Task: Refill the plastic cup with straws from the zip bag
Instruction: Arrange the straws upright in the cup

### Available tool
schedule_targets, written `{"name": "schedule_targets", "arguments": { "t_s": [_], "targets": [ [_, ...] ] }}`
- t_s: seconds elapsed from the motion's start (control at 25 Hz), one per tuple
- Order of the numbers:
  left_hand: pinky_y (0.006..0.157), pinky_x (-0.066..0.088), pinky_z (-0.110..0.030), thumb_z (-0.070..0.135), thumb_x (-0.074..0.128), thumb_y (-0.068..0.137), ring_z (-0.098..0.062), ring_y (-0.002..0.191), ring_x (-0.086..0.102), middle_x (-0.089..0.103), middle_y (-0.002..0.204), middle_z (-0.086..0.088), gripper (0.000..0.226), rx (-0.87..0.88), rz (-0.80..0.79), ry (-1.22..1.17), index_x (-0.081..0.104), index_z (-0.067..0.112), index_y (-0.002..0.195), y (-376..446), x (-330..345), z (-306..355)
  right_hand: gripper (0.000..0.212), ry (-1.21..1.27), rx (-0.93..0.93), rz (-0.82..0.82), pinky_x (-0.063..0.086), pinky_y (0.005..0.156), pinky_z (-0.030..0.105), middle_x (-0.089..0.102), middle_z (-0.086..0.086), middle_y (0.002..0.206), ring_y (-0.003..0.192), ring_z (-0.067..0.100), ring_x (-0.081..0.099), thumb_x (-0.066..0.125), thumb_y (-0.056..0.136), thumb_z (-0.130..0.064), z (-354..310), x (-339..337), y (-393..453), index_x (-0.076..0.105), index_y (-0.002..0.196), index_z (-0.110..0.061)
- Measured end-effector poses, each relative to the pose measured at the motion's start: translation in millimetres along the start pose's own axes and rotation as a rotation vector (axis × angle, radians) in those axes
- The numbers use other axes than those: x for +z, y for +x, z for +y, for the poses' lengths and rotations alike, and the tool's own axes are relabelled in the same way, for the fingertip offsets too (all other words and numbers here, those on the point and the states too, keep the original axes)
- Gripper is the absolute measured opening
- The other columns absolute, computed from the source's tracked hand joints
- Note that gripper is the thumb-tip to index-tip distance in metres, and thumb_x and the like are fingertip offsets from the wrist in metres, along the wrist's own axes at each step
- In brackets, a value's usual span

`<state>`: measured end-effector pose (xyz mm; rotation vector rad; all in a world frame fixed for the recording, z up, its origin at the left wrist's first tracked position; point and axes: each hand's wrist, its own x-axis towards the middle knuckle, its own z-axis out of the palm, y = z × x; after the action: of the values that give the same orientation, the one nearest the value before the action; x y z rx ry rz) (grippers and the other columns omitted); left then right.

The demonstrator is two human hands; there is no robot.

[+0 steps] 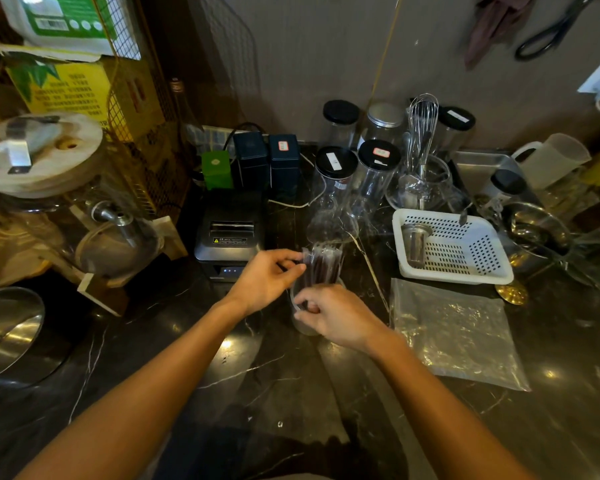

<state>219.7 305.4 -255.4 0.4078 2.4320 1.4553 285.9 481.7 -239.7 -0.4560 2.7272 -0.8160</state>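
Observation:
A clear plastic cup (300,323) stands on the dark marble counter at the centre. A bundle of dark, individually wrapped straws (323,266) stands upright in it. My left hand (267,280) pinches the straws near their tops from the left. My right hand (336,315) grips the cup's rim and side and covers much of it. The clear zip bag (454,336) lies flat on the counter to the right of the cup; I cannot tell whether any straws are in it.
A black receipt printer (231,233) sits just behind my left hand. A white perforated basket (451,245) with a metal strainer is behind the bag. Glass jars (357,168), a whisk and a carafe crowd the back. A glass drink dispenser (56,188) stands at left.

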Motion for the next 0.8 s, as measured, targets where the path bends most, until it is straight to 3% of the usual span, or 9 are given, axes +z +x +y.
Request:
{"name": "schedule_targets", "arguments": {
  "t_s": [0.08,0.2,0.32,0.44,0.52,0.6,0.72,0.8],
  "targets": [
    [0.078,0.06,-0.019,0.021,0.062,0.101,0.004,0.079,0.071,0.075,0.108,0.01,0.027,0.041,0.001,0.021,0.071,0.019,0.126,-1,-1,4,0.013,0.048,-0.01,0.03,0.052,0.071,0.032,0.071,-0.006,0.084,0.073,0.004,0.065,0.065,0.101,-0.028,1,1,5,0.076,0.097,-0.021],
    [0.085,0.06,-0.026,0.027,0.063,0.1,-0.003,0.09,0.071,0.074,0.116,0.006,0.029,0.035,0.022,0.081,0.072,0.019,0.127,3,-1,7,0.022,0.122,0.029,0.068,0.057,0.075,0.043,0.072,-0.002,0.084,0.075,0.011,0.068,0.062,0.103,-0.03,5,-12,6,0.077,0.092,-0.019],
    [0.072,0.06,-0.03,0.032,0.062,0.1,-0.014,0.076,0.072,0.076,0.088,-0.001,0.02,-0.047,0.113,0.108,0.077,0.02,0.106,2,-7,13,0.023,0.219,0.078,0.199,0.059,0.075,0.047,0.074,-0.001,0.083,0.076,0.015,0.071,0.061,0.105,-0.033,11,-39,3,0.078,0.094,-0.02],
    [0.056,0.053,-0.024,0.028,0.062,0.1,-0.008,0.053,0.06,0.071,0.073,-0.011,0.024,-0.085,0.038,0.04,0.077,0.014,0.089,-5,-18,24,0.033,0.443,0.122,0.426,0.046,0.057,0.034,0.06,-0.008,0.057,0.052,0.009,0.055,0.065,0.104,-0.026,11,-69,-1,0.07,0.079,-0.005],
    [0.054,0.05,-0.017,0.021,0.065,0.099,-0.007,0.055,0.058,0.07,0.077,-0.019,0.017,-0.019,-0.055,0.007,0.078,0.011,0.095,-9,-21,31,0.038,0.539,0.144,0.54,0.041,0.055,0.029,0.05,-0.008,0.05,0.045,0.006,0.045,0.066,0.103,-0.023,7,-87,-2,0.065,0.074,0.002],
    [0.058,0.052,-0.019,0.017,0.07,0.095,-0.009,0.06,0.06,0.071,0.082,-0.016,0.012,0.087,-0.108,0.021,0.076,0.016,0.105,-9,-22,34,0.034,0.609,0.177,0.598,0.043,0.052,0.028,0.054,0.001,0.056,0.046,0.008,0.047,0.065,0.103,-0.023,4,-98,-3,0.07,0.082,0.003],
    [0.067,0.06,-0.037,0.015,0.077,0.089,-0.023,0.069,0.065,0.068,0.094,-0.003,0.036,0.184,-0.156,0.091,0.071,0.027,0.122,-10,-20,36,0.023,0.916,0.249,0.633,0.042,0.046,0.022,0.058,0.001,0.067,0.05,0.009,0.047,0.061,0.105,-0.02,8,-103,-4,0.075,0.096,-0.003],
    [0.07,0.062,-0.04,0.011,0.077,0.087,-0.029,0.073,0.068,0.067,0.101,-0.002,0.049,0.246,-0.183,0.038,0.067,0.029,0.131,-12,-19,41,0.02,1.1,0.301,0.597,0.04,0.046,0.021,0.058,-0.001,0.069,0.052,0.009,0.046,0.061,0.105,-0.019,14,-98,-4,0.074,0.099,-0.005]
  ]
}}
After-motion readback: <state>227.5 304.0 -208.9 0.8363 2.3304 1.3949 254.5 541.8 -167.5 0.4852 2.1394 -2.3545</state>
